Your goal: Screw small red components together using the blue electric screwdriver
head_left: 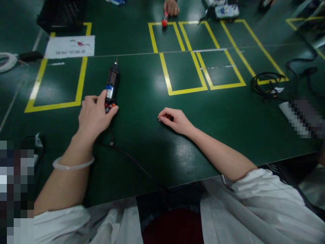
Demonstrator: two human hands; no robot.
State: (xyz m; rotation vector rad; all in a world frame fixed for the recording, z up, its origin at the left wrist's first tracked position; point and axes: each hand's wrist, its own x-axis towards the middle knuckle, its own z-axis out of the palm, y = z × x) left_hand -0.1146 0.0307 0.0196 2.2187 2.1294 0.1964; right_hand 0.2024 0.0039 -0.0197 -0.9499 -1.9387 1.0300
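A black electric screwdriver (112, 81) with a silver and blue band lies on the green table, its bit pointing away from me. My left hand (93, 113) is on its rear end, index finger and thumb on either side of the red and orange parts there. The palm hides some of that end. From it a thin black cord (132, 161) runs toward the table's front edge. To the right, my right hand (176, 121) rests on the table with its fingers curled in and the thumb against them. Nothing shows in it.
Yellow tape (188, 90) marks out rectangles on the table. A white paper sheet (69, 46) and a black bin (62, 15) are at the far left. Coiled black cable (266, 84) lies right. Across the table, another person's hand (172, 7) is at a red-tipped tool (165, 21).
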